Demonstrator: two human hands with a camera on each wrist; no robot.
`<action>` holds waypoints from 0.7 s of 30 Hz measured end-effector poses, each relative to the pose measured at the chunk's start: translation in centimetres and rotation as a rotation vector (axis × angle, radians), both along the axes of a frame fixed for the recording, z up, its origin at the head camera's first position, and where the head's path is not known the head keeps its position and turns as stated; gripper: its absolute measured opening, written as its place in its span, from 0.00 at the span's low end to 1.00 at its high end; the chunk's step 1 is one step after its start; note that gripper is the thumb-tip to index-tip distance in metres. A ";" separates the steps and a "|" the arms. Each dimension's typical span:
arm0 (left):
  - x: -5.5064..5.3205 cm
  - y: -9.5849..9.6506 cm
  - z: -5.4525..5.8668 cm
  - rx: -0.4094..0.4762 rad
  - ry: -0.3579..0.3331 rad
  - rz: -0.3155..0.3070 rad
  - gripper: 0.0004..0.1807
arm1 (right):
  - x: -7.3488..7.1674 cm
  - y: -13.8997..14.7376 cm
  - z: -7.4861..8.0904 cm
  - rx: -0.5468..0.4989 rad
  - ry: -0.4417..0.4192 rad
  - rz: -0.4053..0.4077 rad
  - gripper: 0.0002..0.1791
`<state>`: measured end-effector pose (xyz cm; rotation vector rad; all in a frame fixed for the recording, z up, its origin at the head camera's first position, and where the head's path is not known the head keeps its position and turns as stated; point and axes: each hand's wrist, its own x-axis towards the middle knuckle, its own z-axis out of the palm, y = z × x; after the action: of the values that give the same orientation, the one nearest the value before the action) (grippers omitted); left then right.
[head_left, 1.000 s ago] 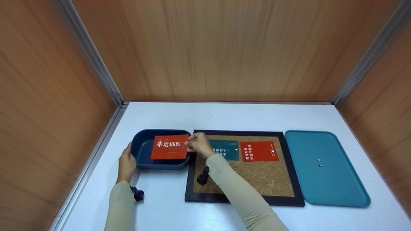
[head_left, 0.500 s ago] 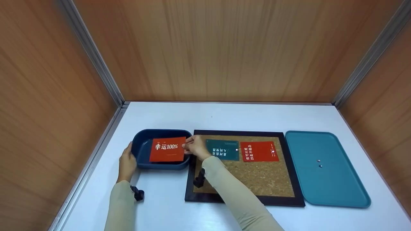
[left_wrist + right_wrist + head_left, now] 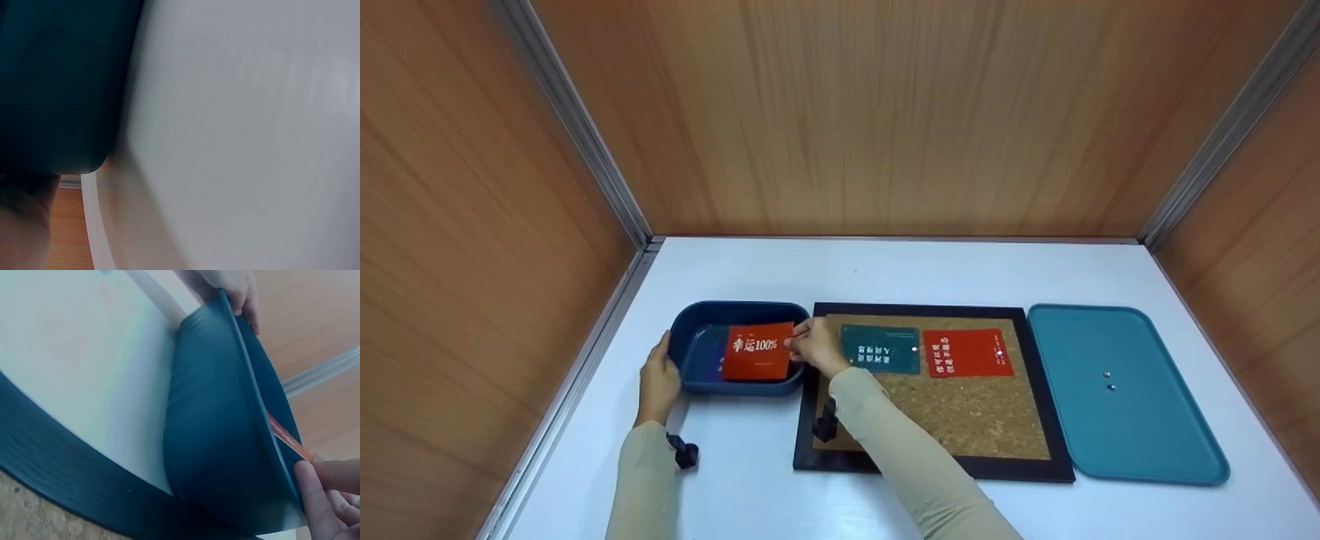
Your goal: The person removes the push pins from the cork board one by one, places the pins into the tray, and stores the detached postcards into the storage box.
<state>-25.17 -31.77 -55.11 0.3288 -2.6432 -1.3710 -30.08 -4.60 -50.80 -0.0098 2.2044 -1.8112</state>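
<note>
In the head view, my right hand (image 3: 816, 346) pinches the right edge of a red card (image 3: 757, 352) with white lettering. The card lies tilted inside a dark blue rectangular basin (image 3: 742, 388). A blue-purple card (image 3: 714, 358) shows partly from beneath its left side. My left hand (image 3: 658, 381) rests along the outside of the basin's left wall, fingers straight. From the right wrist view, the right fingertips (image 3: 308, 479) hold the card's edge (image 3: 287, 435) just over the basin rim. The left wrist view shows mostly the basin's outer wall (image 3: 62, 90).
Right of the basin lies a black-framed cork board (image 3: 960, 420). On it are a green card (image 3: 885, 351) and another red card (image 3: 966, 354), each with a small pin. Further right, a teal tray (image 3: 1140, 435) holds two small pins (image 3: 1108, 381).
My right hand has moved slightly left and down, and the red card sits lower in the basin. More of the blue-purple card now shows at its left. The left hand stays in place.
</note>
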 end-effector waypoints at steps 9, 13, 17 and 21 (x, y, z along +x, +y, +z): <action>-0.1 0.1 -0.1 0.009 0.001 0.022 0.28 | 0.1 0.0 0.0 0.061 0.034 0.024 0.05; -0.1 0.1 0.0 0.014 -0.005 0.018 0.28 | 0.0 0.1 -0.1 0.058 0.031 0.023 0.06; 0.0 0.2 0.1 0.008 -0.011 0.017 0.28 | -0.1 0.1 -0.2 0.068 0.036 0.025 0.07; 0.0 0.2 0.2 0.007 -0.016 0.016 0.28 | -0.1 0.1 -0.3 0.080 0.043 0.024 0.07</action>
<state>-25.16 -31.59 -54.95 0.3623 -2.6437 -1.3791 -30.19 -4.51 -51.11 -0.0580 2.2947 -1.7244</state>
